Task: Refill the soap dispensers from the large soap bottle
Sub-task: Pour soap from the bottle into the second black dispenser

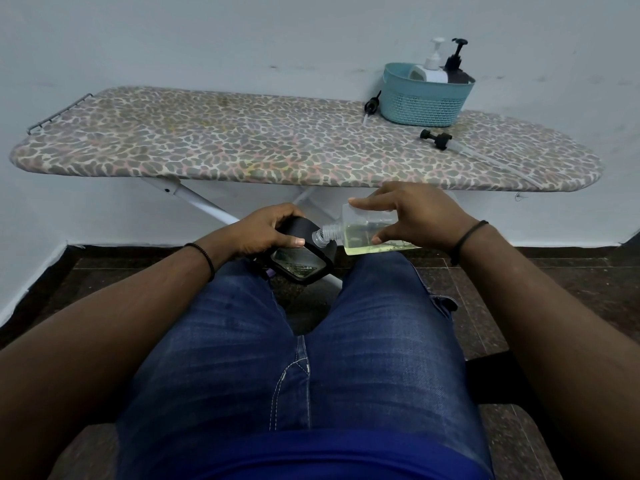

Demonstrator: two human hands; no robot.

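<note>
Now the right hand [420,216] has its grip clamped on a clear bottle [367,233] of yellowish soap, tipped sideways so its open neck meets the mouth of a black dispenser [304,258]. The left hand [265,230] is closed around that dispenser, above the person's knees. Beyond, on the ironing board [242,143], two pump heads [437,137] lie near a blue basket [424,98] holding two pump bottles [433,69].
</note>
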